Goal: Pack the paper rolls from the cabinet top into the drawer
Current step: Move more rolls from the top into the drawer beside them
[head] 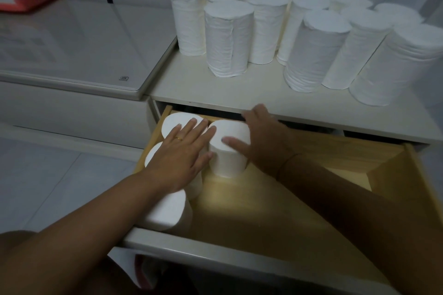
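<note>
Several white paper rolls stand upright on the cabinet top. Below it the wooden drawer is pulled out. Several rolls stand in its left part. My left hand lies flat with fingers spread on top of the rolls along the left wall, one of them at the front. My right hand wraps around the right side of one upright roll at the back of the drawer, thumb across its top.
A white appliance with a glass lid stands to the left of the cabinet, a red-edged object at its back. The right half of the drawer holds nothing. The drawer's white front panel is nearest me. Pale floor tiles lie at the left.
</note>
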`<act>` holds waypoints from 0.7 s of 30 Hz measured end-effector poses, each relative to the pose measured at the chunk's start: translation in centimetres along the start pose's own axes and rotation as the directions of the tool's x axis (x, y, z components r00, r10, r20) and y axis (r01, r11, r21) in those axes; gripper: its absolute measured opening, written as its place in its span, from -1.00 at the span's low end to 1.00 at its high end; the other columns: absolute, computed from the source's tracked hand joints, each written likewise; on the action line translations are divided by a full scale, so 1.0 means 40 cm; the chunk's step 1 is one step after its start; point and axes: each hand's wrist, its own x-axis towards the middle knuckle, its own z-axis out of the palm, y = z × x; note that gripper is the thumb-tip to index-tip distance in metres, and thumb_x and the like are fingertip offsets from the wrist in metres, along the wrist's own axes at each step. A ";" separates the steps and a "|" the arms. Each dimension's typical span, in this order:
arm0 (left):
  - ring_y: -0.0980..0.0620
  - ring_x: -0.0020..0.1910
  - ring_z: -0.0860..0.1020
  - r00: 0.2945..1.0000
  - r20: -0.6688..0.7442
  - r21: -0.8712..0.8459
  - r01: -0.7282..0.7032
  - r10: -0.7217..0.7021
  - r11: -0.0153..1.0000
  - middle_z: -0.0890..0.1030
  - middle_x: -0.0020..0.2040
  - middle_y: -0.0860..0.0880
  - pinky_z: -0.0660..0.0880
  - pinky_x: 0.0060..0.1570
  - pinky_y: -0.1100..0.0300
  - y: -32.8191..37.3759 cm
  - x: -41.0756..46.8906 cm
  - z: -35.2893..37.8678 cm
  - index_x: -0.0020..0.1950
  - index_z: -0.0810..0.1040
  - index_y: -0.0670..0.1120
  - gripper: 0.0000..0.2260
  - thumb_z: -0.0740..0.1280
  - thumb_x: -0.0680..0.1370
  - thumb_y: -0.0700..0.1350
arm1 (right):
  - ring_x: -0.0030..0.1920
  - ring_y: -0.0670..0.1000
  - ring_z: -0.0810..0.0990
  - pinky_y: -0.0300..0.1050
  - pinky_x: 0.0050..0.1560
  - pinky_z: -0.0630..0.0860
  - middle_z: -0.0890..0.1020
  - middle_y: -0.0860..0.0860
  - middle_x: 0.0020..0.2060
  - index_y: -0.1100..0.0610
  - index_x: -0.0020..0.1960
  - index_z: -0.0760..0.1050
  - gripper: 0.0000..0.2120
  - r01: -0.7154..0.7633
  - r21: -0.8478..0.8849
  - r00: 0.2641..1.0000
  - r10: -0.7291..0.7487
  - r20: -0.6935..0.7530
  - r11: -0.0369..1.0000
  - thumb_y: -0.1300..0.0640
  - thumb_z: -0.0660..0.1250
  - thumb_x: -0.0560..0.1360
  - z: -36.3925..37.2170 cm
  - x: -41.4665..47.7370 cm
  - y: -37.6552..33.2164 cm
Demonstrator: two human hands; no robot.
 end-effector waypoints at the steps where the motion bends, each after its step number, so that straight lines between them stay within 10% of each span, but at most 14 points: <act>1: 0.10 0.52 -0.24 1.000 -0.001 0.000 -0.001 0.001 1.000 -0.14 0.56 0.08 -0.28 0.45 0.14 0.000 0.001 0.000 0.54 -0.11 0.11 -0.41 -0.21 0.52 0.23 | 0.04 0.10 0.50 -0.11 -0.08 0.42 0.44 0.12 0.16 0.16 0.32 0.32 -0.30 -0.015 0.068 0.997 0.020 -0.074 0.998 -0.33 0.23 0.41 -0.021 0.021 -0.007; 10: 0.09 0.52 -0.24 1.000 -0.018 -0.002 0.000 0.000 1.000 -0.16 0.55 0.10 -0.31 0.45 0.14 -0.003 0.003 0.006 0.54 -0.13 0.12 -0.40 -0.26 0.50 0.26 | 0.45 0.10 0.19 0.07 0.43 0.25 0.15 0.12 0.46 0.14 0.51 -0.06 -0.02 -0.255 0.686 0.861 0.483 -0.159 0.681 -0.17 0.44 0.34 -0.052 0.301 -0.012; 21: 0.06 0.53 -0.23 0.999 -0.043 0.014 -0.012 0.013 1.000 -0.13 0.56 0.08 -0.43 0.37 0.21 -0.004 0.008 0.003 0.55 -0.11 0.10 -0.40 -0.28 0.52 0.25 | 0.33 0.13 0.37 0.05 0.31 0.37 0.26 0.10 0.39 0.02 0.52 -0.06 0.15 -0.329 0.715 0.660 0.691 -0.294 0.618 -0.24 0.52 0.15 0.012 0.450 -0.101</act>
